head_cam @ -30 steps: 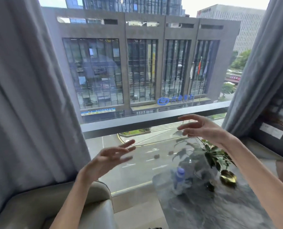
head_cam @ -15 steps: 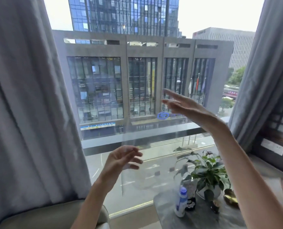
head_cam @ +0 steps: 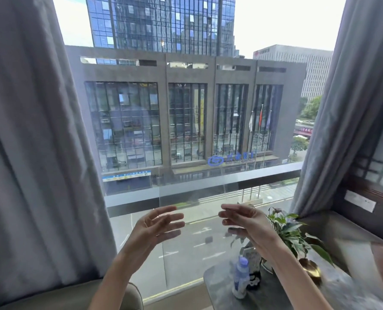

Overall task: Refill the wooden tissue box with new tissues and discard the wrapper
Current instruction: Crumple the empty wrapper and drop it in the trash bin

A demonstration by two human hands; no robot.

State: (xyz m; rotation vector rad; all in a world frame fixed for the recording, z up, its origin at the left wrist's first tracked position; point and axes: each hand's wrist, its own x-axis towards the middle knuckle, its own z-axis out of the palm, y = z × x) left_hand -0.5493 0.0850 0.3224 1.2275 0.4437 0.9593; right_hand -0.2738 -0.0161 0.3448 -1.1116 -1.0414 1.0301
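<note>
Both hands up, nothing in them!
Left hand (head_cam: 157, 227) and right hand (head_cam: 242, 220) hovered open and empty before the window (head_cam: 186, 130); water bottle (head_cam: 240, 277) and potted plant (head_cam: 291, 233) beyond. No tissue box in sight: finding it probably came next.

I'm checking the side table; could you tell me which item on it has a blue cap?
The white plastic bottle at the table's near-left edge; the potted plant is leafy green.

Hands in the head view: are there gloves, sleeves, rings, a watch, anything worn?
Nothing worn that shows. The left hand and right hand are bare, with no gloves, and no rings or watch are visible. Both forearms are uncovered down to the frame's lower edge, so no sleeve shows.
</note>
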